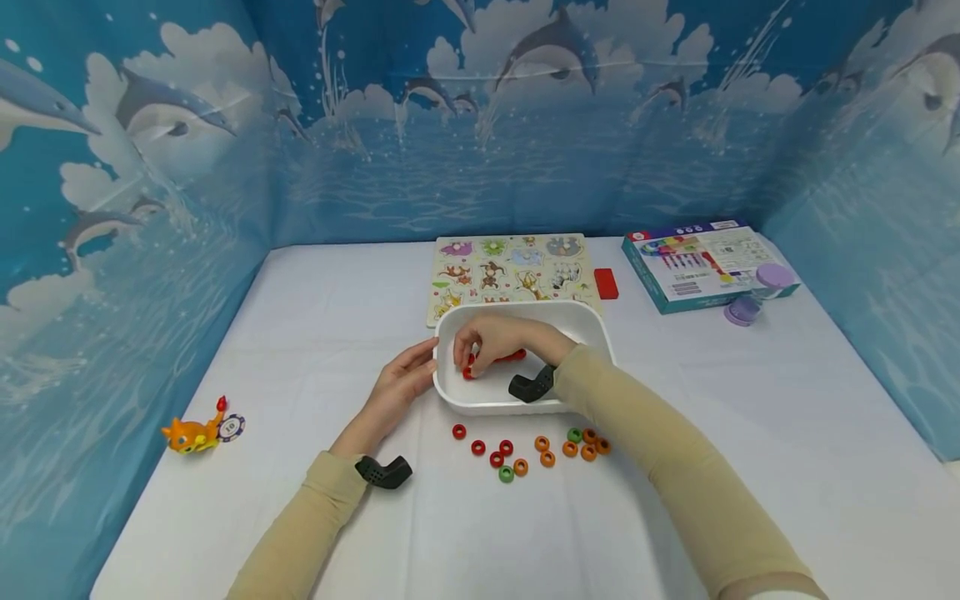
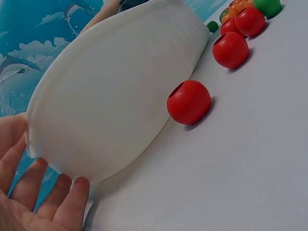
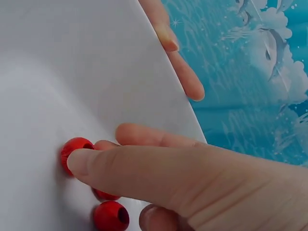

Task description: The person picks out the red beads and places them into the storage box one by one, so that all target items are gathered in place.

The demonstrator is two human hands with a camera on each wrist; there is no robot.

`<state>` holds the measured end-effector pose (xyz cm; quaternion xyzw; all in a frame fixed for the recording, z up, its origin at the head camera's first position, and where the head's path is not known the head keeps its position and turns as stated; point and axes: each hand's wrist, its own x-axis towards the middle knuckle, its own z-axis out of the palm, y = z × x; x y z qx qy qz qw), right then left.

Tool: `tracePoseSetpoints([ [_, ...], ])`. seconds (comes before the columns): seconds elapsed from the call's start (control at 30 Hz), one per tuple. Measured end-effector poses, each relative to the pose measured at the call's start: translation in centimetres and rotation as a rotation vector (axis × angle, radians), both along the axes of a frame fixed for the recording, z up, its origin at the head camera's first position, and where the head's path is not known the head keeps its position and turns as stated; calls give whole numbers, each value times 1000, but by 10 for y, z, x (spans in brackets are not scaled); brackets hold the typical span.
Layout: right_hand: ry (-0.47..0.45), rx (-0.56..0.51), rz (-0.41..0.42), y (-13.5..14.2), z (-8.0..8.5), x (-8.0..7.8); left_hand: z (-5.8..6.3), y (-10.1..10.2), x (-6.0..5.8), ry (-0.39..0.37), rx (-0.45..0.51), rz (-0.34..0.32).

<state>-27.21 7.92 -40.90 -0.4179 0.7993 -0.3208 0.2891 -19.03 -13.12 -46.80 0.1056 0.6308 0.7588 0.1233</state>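
Head view: right hand pinches a red bead inside the white tray, by its left edge, loose beads off the near edge; left wrist: left hand, fingers straight, touches that left edge outside; right wrist: other red beads sit beside the pinching thumb.

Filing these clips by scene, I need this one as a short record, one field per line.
Left hand: touching the left side of the white tray
Right hand: inside the tray, pinching a red bead
Also in tray: more red beads
In front of tray: loose red, orange and green beads
Behind tray: animal puzzle board, red block
Far right: box, purple-and-clear container
Far left: orange toy, round chip
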Motion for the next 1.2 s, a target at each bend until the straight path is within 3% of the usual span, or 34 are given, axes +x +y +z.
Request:
tracePoseSetpoints([
  [0.13,41,4,-46,5,9,0,0,1,-1,4,-9,1],
  [0.27,123,-8,-109,17,33,10,-2,2,-2,-3,-23,0],
  [0.4,161,-55,-121,32,54,39,-1,4,-1,-9,-12,-4],
  [0.5,157,-75,-122,44,57,68,0,4,0,-9,14,-2],
  [0.7,106,-75,-174,63,41,125,2,4,-1,-8,37,-18],
  [0.83,128,-109,-229,68,18,149,2,4,-1,-19,38,-15],
  [1.03,294,-137,-356,65,-12,166,1,2,-1,-35,33,-6],
  [1.2,348,-156,-372,64,-25,166,1,2,-1,-47,20,-9],
])
